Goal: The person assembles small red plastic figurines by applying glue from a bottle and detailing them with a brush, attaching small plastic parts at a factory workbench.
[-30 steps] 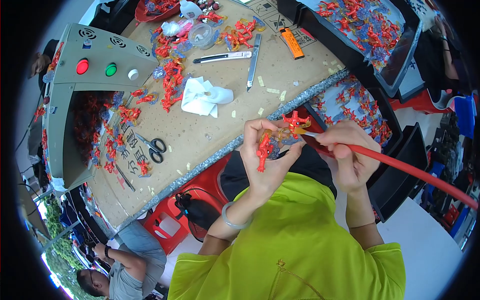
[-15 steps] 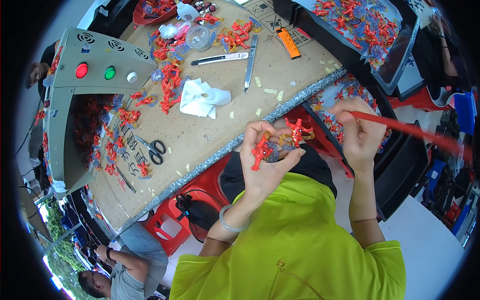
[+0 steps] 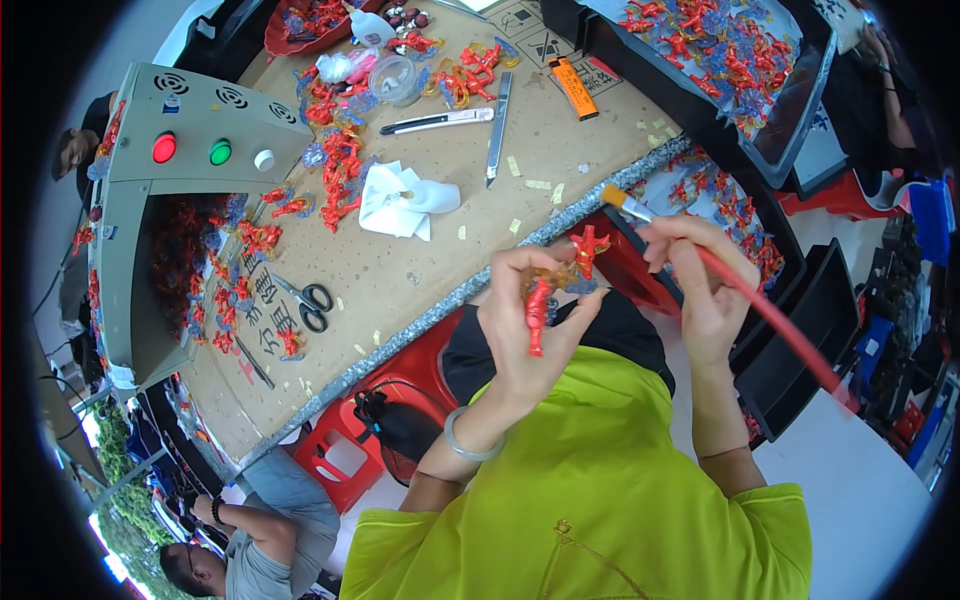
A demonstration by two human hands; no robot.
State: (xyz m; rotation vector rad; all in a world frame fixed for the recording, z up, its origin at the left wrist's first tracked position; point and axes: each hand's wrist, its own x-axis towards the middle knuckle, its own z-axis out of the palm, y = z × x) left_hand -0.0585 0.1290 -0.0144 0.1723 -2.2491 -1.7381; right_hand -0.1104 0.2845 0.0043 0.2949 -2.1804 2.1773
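Note:
My left hand point(image 3: 515, 335) is closed around small red toy figures with clear yellow and purplish parts. One red figure point(image 3: 537, 318) lies along the fingers, and a second red figure point(image 3: 588, 248) sticks up past the fingertips. To the right, my right hand point(image 3: 712, 290) grips a paintbrush point(image 3: 775, 315) with a long red handle. Its pale bristles point up and left, apart from the figures, close to the table's edge. Part of the held figures is hidden by my left fingers and thumb.
On the table point(image 3: 400, 290) lie scissors point(image 3: 312, 305), a utility knife point(image 3: 437, 121), a metal blade point(image 3: 498, 130), an orange lighter-shaped object point(image 3: 573, 88) and a white bottle on tissue point(image 3: 430, 196). A metal box point(image 3: 200, 130) with lit buttons stands left. Black trays point(image 3: 800, 130) of figures sit right.
The paintbrush has swung in my right hand, its bristles now up and left and its handle sloping down right. The figures in my left hand have turned.

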